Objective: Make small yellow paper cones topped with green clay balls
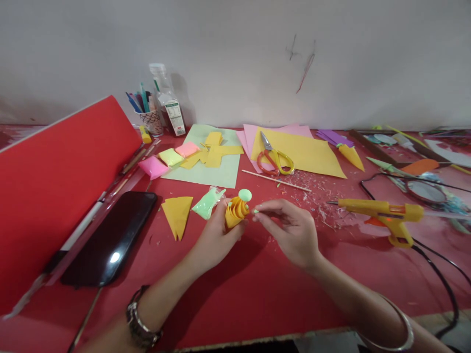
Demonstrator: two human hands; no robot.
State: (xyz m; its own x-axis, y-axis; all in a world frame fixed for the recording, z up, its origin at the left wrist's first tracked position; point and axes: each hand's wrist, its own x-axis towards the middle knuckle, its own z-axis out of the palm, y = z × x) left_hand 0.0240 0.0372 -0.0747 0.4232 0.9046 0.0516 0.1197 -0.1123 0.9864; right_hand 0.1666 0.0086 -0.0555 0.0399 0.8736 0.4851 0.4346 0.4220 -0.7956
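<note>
My left hand (217, 233) is closed around a small yellow paper craft (236, 212) made of curled, layered strips. A pale green clay ball (245, 195) sits at its top, and small green bits dot its side. Just to the right, my right hand (290, 230) pinches a tiny piece of pale green clay (255, 211) between thumb and fingertips, a short gap from the craft. Beside my left hand lies a packet of green clay (209, 203). Yellow folded paper triangles (177, 215) rest further left.
Scissors (274, 159) lie on yellow paper (312, 154) at the back. A yellow glue gun (390, 215) with a black cable is at right, near paper scraps. At left are a phone (110, 240) and a red board (69, 181). A bottle (171, 105) stands by the wall.
</note>
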